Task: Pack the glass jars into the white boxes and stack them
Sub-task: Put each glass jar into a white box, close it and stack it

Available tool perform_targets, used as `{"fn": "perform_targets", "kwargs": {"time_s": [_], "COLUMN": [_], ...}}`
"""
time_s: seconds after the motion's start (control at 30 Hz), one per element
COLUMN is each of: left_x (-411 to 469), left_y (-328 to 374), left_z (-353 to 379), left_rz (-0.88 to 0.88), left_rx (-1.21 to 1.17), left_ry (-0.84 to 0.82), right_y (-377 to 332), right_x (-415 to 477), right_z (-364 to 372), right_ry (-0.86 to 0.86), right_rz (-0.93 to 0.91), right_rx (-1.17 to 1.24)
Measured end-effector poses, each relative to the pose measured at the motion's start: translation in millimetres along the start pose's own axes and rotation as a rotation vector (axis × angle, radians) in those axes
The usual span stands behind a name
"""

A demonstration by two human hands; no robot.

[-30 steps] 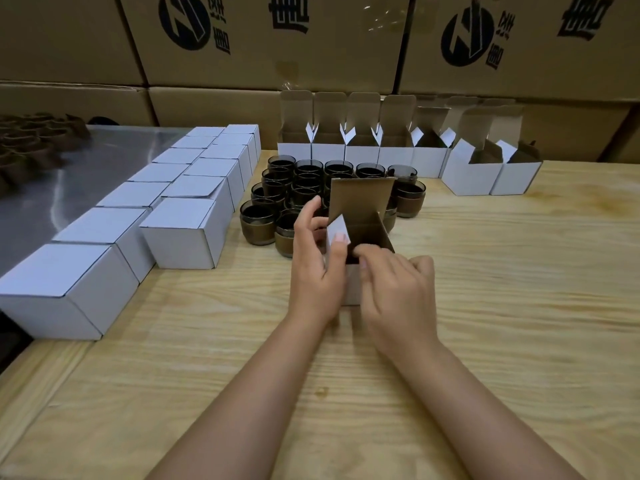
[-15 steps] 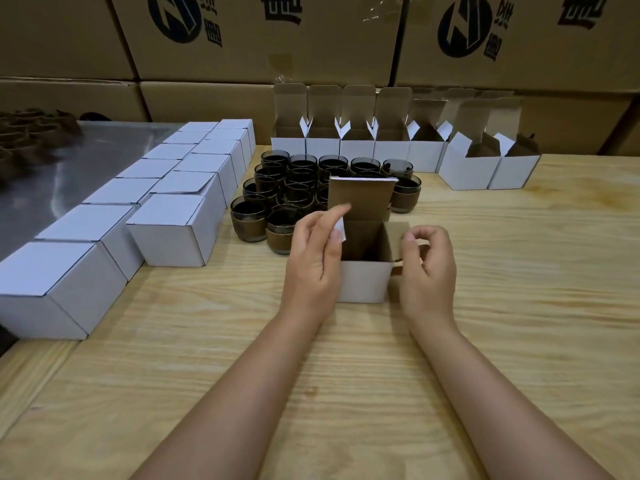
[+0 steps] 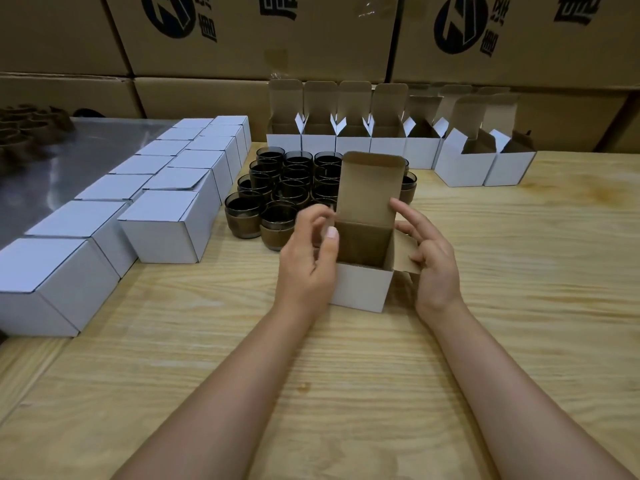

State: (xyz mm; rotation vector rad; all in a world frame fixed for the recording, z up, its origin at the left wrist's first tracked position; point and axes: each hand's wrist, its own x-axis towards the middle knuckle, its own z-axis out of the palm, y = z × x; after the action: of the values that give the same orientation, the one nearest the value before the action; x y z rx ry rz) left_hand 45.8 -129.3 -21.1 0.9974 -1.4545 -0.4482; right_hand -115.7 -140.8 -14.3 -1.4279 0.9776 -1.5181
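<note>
An open white box (image 3: 360, 289) stands on the wooden table (image 3: 519, 271) at the centre of the view, its lid flap upright and its right side flap folded outward. The left hand (image 3: 308, 261) hovers at the box's 9 o'clock side with fingers loosely curled and spread, grasping nothing. The right hand (image 3: 433, 258) sits at 3 o'clock, fingers relaxed and extended, touching the out-turned flap without clenching it. Just behind the box, toward 11 o'clock, dark glass jars (image 3: 277, 188) cluster together. Two rows of closed white boxes (image 3: 166, 223) run from 9 toward 11 o'clock. A line of open empty boxes (image 3: 388, 140) stands at 12 to 1 o'clock, before stacked brown cartons (image 3: 263, 36).
</note>
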Motion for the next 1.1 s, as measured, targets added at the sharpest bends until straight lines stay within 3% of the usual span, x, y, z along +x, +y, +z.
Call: {"fn": "perform_targets", "kwargs": {"time_s": [0.1,0.3,0.53,0.67,0.8,0.97,1.1], "left_x": [1,5,3,9,31,42,43], "left_y": [3,-4,-6,-2,-7,-26,-35], "left_z": [-3,-11,-11,-21,-51,-81,-85], "left_rz": [-0.131,-0.356,-0.294,-0.205,-0.095,-0.225,-0.177], "left_rx": [-0.208,-0.277,-0.166,-0.096,0.289,0.866,1.034], "left_ry": [0.075,0.089,0.034,0.126,0.269,-0.018,-0.083], "right_y": [0,2,7,11,16,18,20], "right_x": [1,1,3,4,5,5,6], "right_z": [0,-5,-5,-6,-6,-6,-6], "right_ry": [-0.016,-0.03,-0.064,-0.08,-0.093,-0.103,-0.095], "right_rz": [0.018,-0.005,-0.009,-0.046,-0.047,-0.06,-0.047], "right_rx": [0.065,0.028,0.004,-0.033,-0.051,-0.046,-0.045]}}
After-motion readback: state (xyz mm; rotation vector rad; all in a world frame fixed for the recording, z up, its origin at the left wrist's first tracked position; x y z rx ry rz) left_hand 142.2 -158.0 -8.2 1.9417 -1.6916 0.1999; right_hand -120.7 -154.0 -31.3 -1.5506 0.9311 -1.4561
